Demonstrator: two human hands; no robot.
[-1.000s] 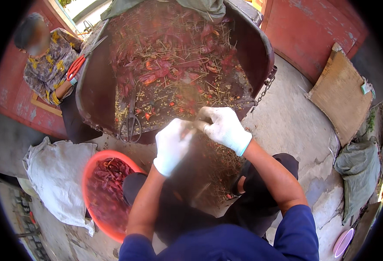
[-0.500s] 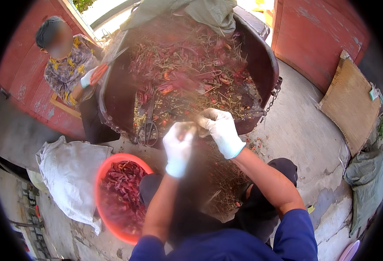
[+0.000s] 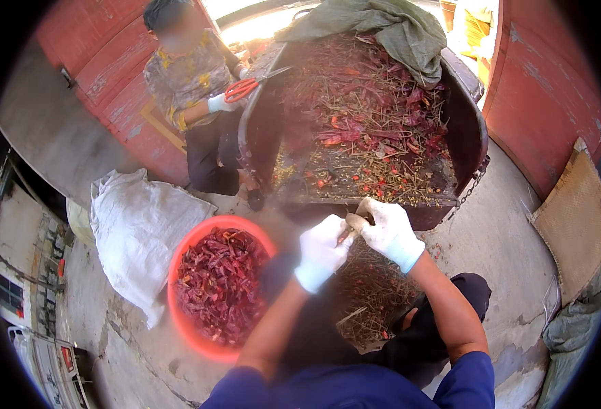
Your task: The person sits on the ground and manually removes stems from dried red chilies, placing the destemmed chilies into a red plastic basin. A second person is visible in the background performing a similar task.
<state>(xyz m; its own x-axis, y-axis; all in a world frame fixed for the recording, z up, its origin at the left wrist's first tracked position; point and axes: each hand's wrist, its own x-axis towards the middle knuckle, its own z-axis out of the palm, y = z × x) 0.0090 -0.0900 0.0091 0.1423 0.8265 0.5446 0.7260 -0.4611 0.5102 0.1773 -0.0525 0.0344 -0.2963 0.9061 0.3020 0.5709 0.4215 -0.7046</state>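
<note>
My left hand [image 3: 322, 251] and my right hand [image 3: 389, 230], both in white gloves, meet just in front of the low edge of a dark red cart bed [image 3: 382, 200]. Their fingers are pinched together and the fingertips of the right glove look soiled. Whatever is between the fingers is too small to make out. Dried red chili peppers [image 3: 355, 126] with stems and loose seeds lie in the cart bed. To the left of my left forearm stands an orange-red basin [image 3: 175, 286] holding dried chilies [image 3: 222, 283]. Below my hands, stem scraps [image 3: 372, 290] cover the ground between my legs.
A co-worker [image 3: 188, 68] in a patterned top sits at the cart's left side, holding red-handled scissors [image 3: 242, 88]. A white sack [image 3: 137, 228] lies beside the basin. A green cloth [image 3: 406, 41] drapes the cart's far end. A woven mat [image 3: 573, 221] leans at right.
The view has swung left, so the cart and basin appear farther right. My hands stay close together, fingers still pinched. The co-worker's scissors show more fully now.
</note>
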